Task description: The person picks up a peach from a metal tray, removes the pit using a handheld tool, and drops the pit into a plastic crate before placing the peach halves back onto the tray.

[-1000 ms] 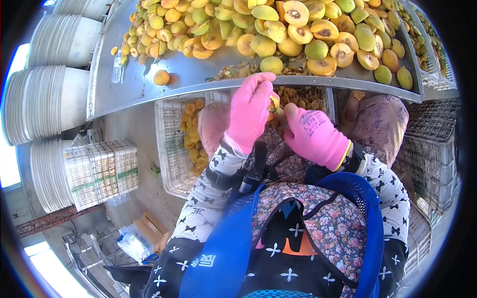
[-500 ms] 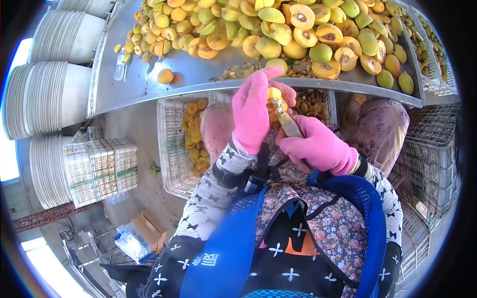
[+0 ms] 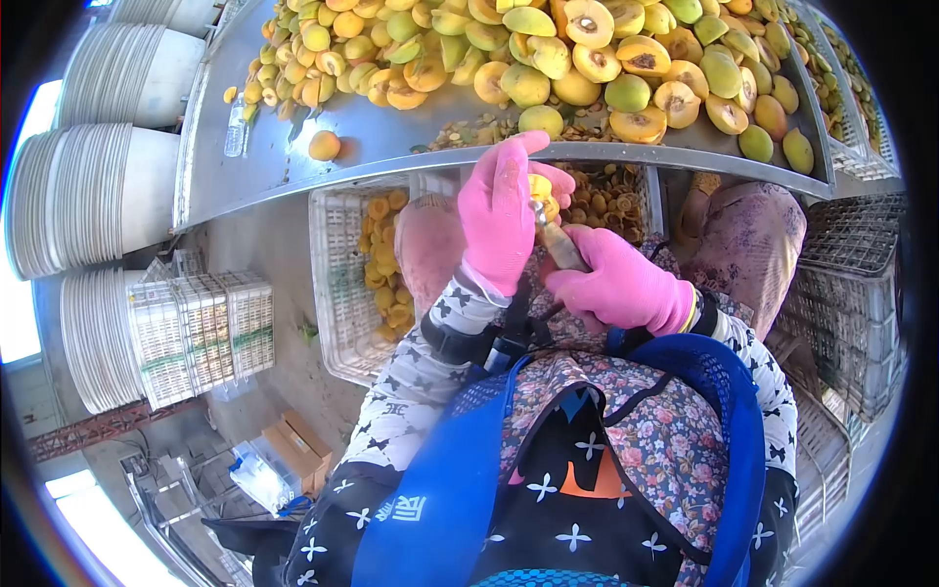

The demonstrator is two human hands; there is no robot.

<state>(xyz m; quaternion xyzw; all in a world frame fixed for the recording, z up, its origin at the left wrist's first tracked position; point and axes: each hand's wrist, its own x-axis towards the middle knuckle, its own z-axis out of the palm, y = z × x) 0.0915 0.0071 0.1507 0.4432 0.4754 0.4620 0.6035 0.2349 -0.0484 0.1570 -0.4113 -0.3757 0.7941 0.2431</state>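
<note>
Pink gloves cover both hands. My left hand [image 3: 501, 210] is closed around a yellow peach half [image 3: 541, 188], its fingers behind the fruit and its forefinger stretched past it. A pitting spoon [image 3: 562, 248] with a worn light handle is gripped by my right hand [image 3: 621, 282]; its metal end meets the peach's flesh and is partly hidden. Both hands are over my lap, just short of the steel table [image 3: 381, 147], where many cut peaches [image 3: 597, 64] lie heaped.
A white crate [image 3: 342, 284] with peach halves stands left of my knee. Another crate of peach scraps [image 3: 606, 201] sits beneath the table edge. One peach [image 3: 324, 146] and a clear bottle [image 3: 236, 132] are on the table's left. Crates [image 3: 841, 293] are stacked at right.
My hands have shifted slightly, with the spoon's metal end now showing less at the peach half. Both grips are kept.
</note>
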